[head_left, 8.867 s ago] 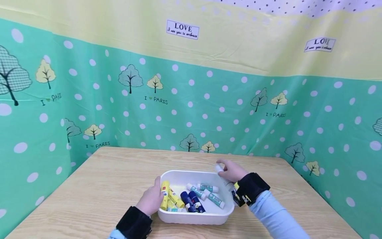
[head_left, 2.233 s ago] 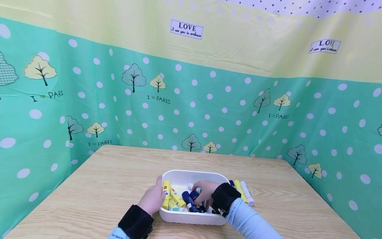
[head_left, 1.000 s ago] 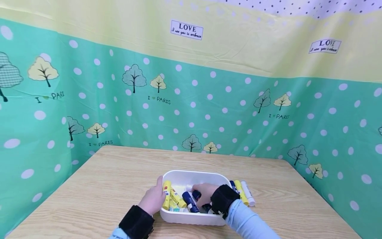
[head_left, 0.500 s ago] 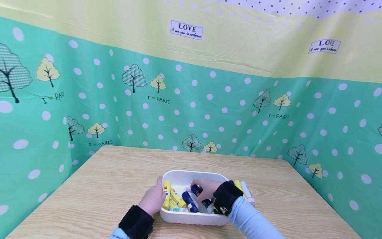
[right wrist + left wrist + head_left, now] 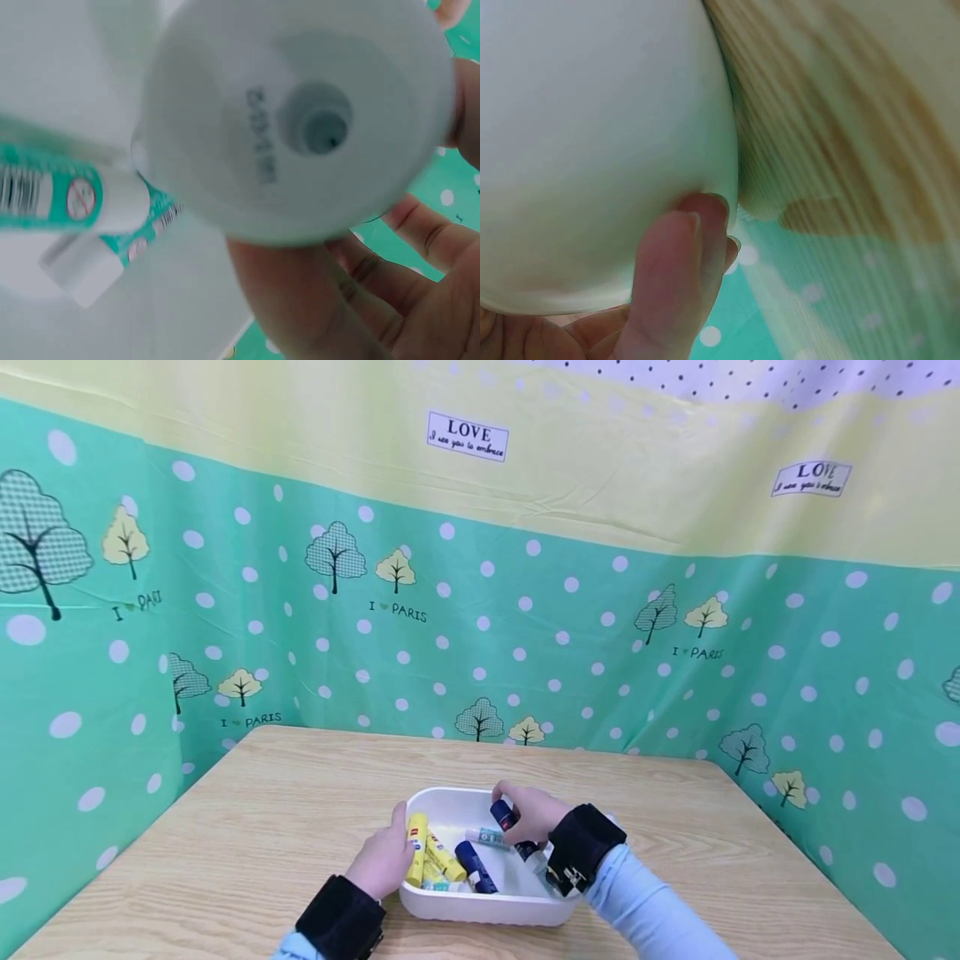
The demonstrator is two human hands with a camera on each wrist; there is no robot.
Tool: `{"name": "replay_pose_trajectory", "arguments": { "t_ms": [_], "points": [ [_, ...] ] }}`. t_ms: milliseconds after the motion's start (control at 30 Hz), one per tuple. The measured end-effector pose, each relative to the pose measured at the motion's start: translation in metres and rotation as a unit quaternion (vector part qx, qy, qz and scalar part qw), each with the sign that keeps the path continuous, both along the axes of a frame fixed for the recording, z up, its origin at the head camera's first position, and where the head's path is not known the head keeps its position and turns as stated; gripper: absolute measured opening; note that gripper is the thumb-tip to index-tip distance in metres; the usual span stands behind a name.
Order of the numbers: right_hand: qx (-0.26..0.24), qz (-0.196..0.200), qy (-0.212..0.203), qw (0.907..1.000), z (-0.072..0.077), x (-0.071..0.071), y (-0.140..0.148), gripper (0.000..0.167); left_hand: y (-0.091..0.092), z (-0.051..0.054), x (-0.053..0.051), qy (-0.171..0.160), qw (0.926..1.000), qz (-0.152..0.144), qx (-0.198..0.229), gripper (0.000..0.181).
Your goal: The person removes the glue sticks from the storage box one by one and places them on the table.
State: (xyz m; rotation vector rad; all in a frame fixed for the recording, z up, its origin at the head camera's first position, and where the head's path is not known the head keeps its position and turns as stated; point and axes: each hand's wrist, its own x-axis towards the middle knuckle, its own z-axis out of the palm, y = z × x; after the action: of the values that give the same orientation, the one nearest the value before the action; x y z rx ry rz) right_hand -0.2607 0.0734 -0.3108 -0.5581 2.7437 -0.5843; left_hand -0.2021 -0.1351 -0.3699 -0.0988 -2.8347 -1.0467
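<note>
wood-grain table [image 5: 322,793] out front, polka-dot fabric backdrop [image 5: 420,677] wrapping round it! left hand [image 5: 382,858] holds the side of the white bin [image 5: 483,910], yellow glue sticks [image 5: 416,852] right beside it; right hand [image 5: 538,814] pinches a tilted navy glue stick [image 5: 503,815] over the bin. and since half a second ago that stick's risen, uncovering more of a teal-and-white glue stick [image 5: 487,837] just beside the right hand!

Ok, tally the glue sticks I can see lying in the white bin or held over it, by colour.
Yellow glue sticks: 3, one partly covered
Dark blue glue sticks: 2, one held in the right hand
White-and-teal glue sticks: 3
Total in view: 8
</note>
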Motion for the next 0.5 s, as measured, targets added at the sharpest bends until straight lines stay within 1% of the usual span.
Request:
{"name": "replay_pose_trajectory", "arguments": {
  "t_ms": [233, 367, 500],
  "points": [
    [-0.008, -0.011, 0.017, 0.9998, 0.008, -0.005, 0.012, 0.047, -0.001, 0.000, 0.000, 0.000, 1.0000, 0.005, -0.004, 0.055],
    [-0.020, -0.011, 0.042, 0.9989, 0.015, -0.009, 0.022, 0.048, -0.001, 0.000, 0.000, 0.000, 1.0000, 0.004, -0.006, 0.055],
    [-0.036, -0.024, 0.056, 0.9975, 0.023, -0.012, 0.032, 0.049, -0.001, 0.000, 0.000, 0.002, 1.0000, 0.002, -0.006, 0.055]
  ]
}}
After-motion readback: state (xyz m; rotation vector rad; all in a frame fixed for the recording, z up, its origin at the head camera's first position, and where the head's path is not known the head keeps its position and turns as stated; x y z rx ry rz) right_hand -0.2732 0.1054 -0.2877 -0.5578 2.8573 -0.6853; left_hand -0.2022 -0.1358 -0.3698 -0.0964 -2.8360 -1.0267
